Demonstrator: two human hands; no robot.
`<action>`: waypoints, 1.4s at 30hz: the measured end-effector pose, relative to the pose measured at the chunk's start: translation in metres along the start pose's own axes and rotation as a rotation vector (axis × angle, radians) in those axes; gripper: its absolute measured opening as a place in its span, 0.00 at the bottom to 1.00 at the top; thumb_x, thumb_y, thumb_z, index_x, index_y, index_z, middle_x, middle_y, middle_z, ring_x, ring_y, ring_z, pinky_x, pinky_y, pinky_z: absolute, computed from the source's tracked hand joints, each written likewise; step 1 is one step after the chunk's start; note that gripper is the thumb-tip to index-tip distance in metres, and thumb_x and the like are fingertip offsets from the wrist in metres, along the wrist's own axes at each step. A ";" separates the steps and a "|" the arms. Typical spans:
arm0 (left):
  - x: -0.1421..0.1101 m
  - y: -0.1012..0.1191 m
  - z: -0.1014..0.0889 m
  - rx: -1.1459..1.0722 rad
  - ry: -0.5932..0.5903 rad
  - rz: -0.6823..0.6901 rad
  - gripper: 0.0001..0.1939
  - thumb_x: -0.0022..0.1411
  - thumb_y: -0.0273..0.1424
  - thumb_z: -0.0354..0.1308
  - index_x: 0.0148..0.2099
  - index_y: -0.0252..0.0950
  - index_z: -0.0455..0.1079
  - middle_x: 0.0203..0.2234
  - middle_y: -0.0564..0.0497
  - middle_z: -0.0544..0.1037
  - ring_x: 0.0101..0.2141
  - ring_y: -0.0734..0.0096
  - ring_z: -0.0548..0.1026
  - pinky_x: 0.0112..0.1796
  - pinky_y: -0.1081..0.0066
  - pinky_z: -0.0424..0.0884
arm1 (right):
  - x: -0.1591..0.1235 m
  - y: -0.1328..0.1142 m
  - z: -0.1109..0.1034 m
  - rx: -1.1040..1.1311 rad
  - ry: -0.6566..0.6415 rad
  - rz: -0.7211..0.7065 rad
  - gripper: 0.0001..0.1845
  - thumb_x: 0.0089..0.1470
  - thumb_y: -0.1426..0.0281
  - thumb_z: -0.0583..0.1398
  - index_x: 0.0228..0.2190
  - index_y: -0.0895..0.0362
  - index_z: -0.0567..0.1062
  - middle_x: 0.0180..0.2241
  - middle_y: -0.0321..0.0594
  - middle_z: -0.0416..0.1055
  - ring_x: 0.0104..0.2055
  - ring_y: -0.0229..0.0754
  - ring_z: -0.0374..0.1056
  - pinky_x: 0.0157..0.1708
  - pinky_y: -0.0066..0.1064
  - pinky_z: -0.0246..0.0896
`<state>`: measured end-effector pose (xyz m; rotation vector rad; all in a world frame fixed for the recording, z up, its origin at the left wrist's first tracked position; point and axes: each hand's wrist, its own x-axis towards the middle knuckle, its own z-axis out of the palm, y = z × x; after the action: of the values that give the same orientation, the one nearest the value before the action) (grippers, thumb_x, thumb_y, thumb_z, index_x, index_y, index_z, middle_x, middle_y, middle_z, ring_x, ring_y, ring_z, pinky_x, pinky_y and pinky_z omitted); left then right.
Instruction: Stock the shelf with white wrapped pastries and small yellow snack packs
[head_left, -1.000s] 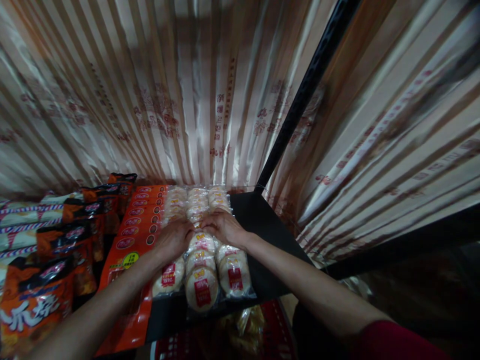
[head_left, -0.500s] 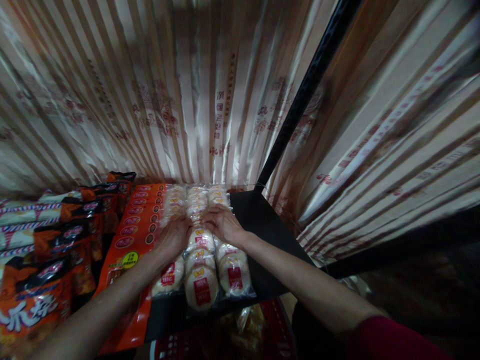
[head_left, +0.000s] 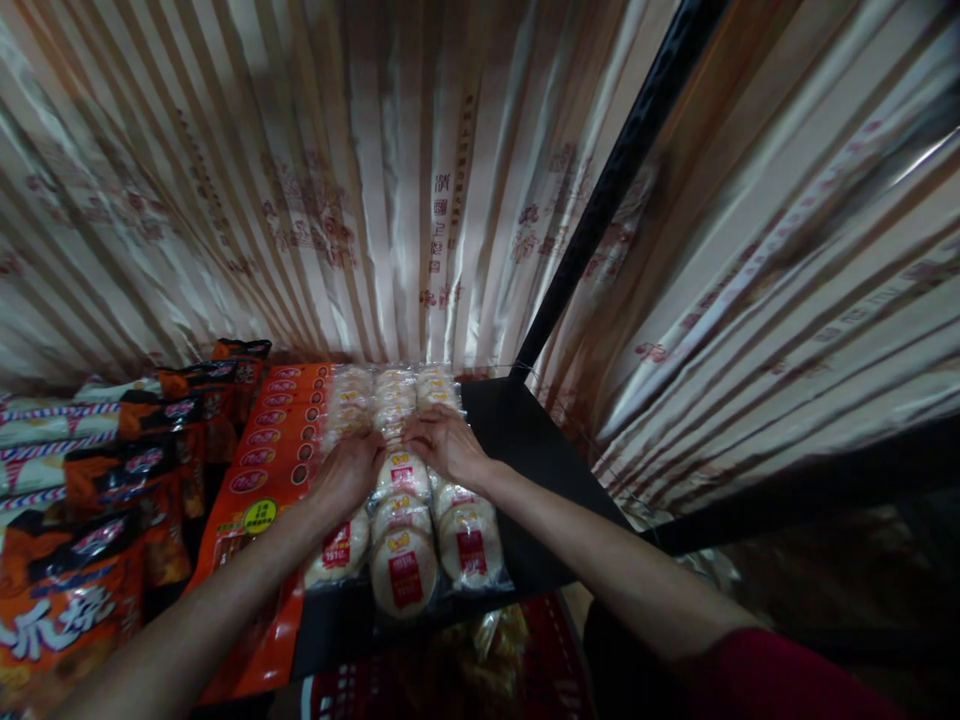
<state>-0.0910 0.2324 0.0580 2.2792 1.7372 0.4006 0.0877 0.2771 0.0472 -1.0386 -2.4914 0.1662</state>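
Clear packets of round white rice crackers [head_left: 405, 575] with red labels lie overlapping in three columns on a black shelf [head_left: 536, 455]. At the middle column, my left hand [head_left: 351, 470] has its fingers curled on the left edge of a cracker packet [head_left: 400, 470]. Opposite it, my right hand [head_left: 448, 445] bends its fingers over the same packet's right edge. Both hands look closed, though the fingertips are partly hidden. Beneath my left forearm lie flat orange packs [head_left: 251, 460], overlapping in a row beside the crackers.
Orange and black snack bags [head_left: 67, 590] stand in rows at the left. Behind the shelf hangs a pleated, printed curtain [head_left: 390, 200]. A black post [head_left: 600, 230] rises at the shelf's back right corner. Below the front edge is a red printed surface [head_left: 551, 640] with a shiny golden package.
Both hands stay at the middle column with almost the same grip. The view has shifted only very slightly.
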 end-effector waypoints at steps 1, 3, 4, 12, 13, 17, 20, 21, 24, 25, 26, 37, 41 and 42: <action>0.000 0.000 0.000 0.002 0.000 -0.003 0.12 0.62 0.29 0.44 0.38 0.34 0.69 0.34 0.46 0.72 0.34 0.68 0.71 0.37 0.70 0.65 | 0.000 0.000 0.000 -0.001 -0.001 0.000 0.07 0.54 0.70 0.58 0.30 0.56 0.77 0.33 0.38 0.74 0.38 0.40 0.66 0.45 0.33 0.53; 0.000 -0.001 0.001 -0.004 0.002 0.001 0.12 0.61 0.29 0.44 0.37 0.34 0.69 0.34 0.47 0.72 0.34 0.68 0.71 0.37 0.70 0.65 | -0.001 -0.001 0.000 -0.001 0.005 0.001 0.07 0.54 0.70 0.58 0.30 0.56 0.76 0.33 0.38 0.73 0.38 0.39 0.65 0.45 0.33 0.53; 0.000 -0.001 0.001 -0.009 0.004 0.008 0.11 0.61 0.28 0.44 0.37 0.34 0.68 0.34 0.47 0.71 0.35 0.68 0.70 0.38 0.70 0.65 | -0.001 -0.002 0.000 0.000 0.014 0.002 0.07 0.54 0.70 0.58 0.30 0.56 0.76 0.33 0.38 0.73 0.38 0.39 0.65 0.45 0.33 0.53; -0.008 0.006 -0.001 0.104 0.058 -0.054 0.11 0.62 0.28 0.43 0.42 0.34 0.65 0.42 0.46 0.68 0.35 0.70 0.71 0.35 0.71 0.66 | -0.002 -0.004 0.001 0.017 0.062 0.010 0.04 0.52 0.72 0.59 0.28 0.56 0.76 0.30 0.37 0.73 0.35 0.39 0.65 0.44 0.33 0.54; -0.010 0.007 -0.002 0.123 0.040 -0.049 0.11 0.62 0.29 0.42 0.42 0.34 0.65 0.42 0.46 0.68 0.35 0.70 0.71 0.35 0.71 0.66 | -0.001 -0.003 0.002 0.020 0.063 0.011 0.04 0.52 0.72 0.59 0.29 0.56 0.76 0.30 0.37 0.73 0.35 0.39 0.65 0.44 0.33 0.54; -0.020 0.010 -0.002 0.150 -0.119 0.059 0.11 0.62 0.33 0.44 0.37 0.36 0.66 0.37 0.46 0.72 0.34 0.68 0.72 0.34 0.70 0.66 | -0.001 -0.002 0.004 0.032 0.071 0.014 0.05 0.52 0.70 0.59 0.28 0.56 0.76 0.30 0.37 0.73 0.36 0.39 0.64 0.44 0.32 0.54; -0.024 0.009 0.000 0.166 -0.168 0.103 0.11 0.62 0.33 0.44 0.37 0.35 0.66 0.39 0.44 0.72 0.34 0.65 0.72 0.34 0.69 0.66 | -0.001 -0.002 0.005 0.034 0.066 0.020 0.05 0.52 0.70 0.60 0.29 0.56 0.76 0.30 0.37 0.73 0.36 0.40 0.64 0.44 0.33 0.54; -0.024 0.009 0.000 0.167 -0.169 0.107 0.11 0.62 0.33 0.44 0.37 0.34 0.66 0.39 0.43 0.72 0.35 0.64 0.72 0.35 0.68 0.66 | 0.000 -0.002 0.005 0.034 0.059 0.022 0.05 0.52 0.70 0.59 0.29 0.56 0.76 0.30 0.37 0.73 0.36 0.40 0.65 0.45 0.33 0.54; -0.022 0.009 -0.001 0.167 -0.198 0.099 0.10 0.61 0.32 0.46 0.37 0.34 0.66 0.38 0.43 0.73 0.37 0.63 0.73 0.37 0.67 0.66 | 0.000 -0.002 0.004 0.039 0.050 0.022 0.06 0.53 0.70 0.59 0.29 0.56 0.76 0.31 0.37 0.73 0.37 0.40 0.65 0.46 0.33 0.54; -0.022 0.010 -0.002 0.168 -0.211 0.092 0.10 0.61 0.32 0.46 0.37 0.34 0.66 0.37 0.43 0.74 0.36 0.63 0.73 0.36 0.67 0.66 | -0.001 -0.002 0.004 0.042 0.050 0.021 0.06 0.53 0.70 0.59 0.29 0.56 0.76 0.32 0.37 0.73 0.38 0.40 0.65 0.46 0.34 0.53; -0.021 0.012 -0.003 0.173 -0.221 0.086 0.10 0.61 0.32 0.46 0.37 0.33 0.66 0.36 0.43 0.74 0.36 0.63 0.73 0.36 0.67 0.66 | -0.001 -0.002 0.004 0.047 0.049 0.020 0.06 0.53 0.70 0.59 0.29 0.56 0.76 0.32 0.37 0.74 0.38 0.39 0.65 0.47 0.33 0.53; -0.022 0.018 -0.005 0.225 -0.188 0.088 0.12 0.61 0.28 0.43 0.41 0.31 0.65 0.39 0.40 0.74 0.38 0.61 0.73 0.39 0.65 0.67 | 0.001 -0.005 0.000 0.037 0.012 0.036 0.04 0.52 0.72 0.59 0.28 0.57 0.75 0.30 0.37 0.73 0.36 0.39 0.65 0.46 0.34 0.53; -0.022 0.015 -0.003 0.226 -0.165 0.065 0.11 0.61 0.29 0.44 0.42 0.31 0.65 0.38 0.39 0.74 0.39 0.61 0.73 0.40 0.65 0.66 | 0.000 -0.005 0.001 0.044 0.032 0.029 0.05 0.52 0.71 0.59 0.29 0.57 0.76 0.31 0.37 0.74 0.37 0.39 0.65 0.46 0.34 0.53; -0.022 0.015 -0.003 0.225 -0.168 0.051 0.11 0.61 0.29 0.44 0.42 0.31 0.64 0.38 0.40 0.74 0.39 0.62 0.73 0.40 0.65 0.66 | -0.001 -0.004 0.002 0.047 0.036 0.027 0.05 0.52 0.71 0.59 0.29 0.57 0.76 0.31 0.37 0.74 0.37 0.39 0.65 0.46 0.34 0.53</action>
<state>-0.0835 0.2074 0.0645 2.4342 1.7181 0.0205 0.0848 0.2736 0.0465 -1.0479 -2.4304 0.2119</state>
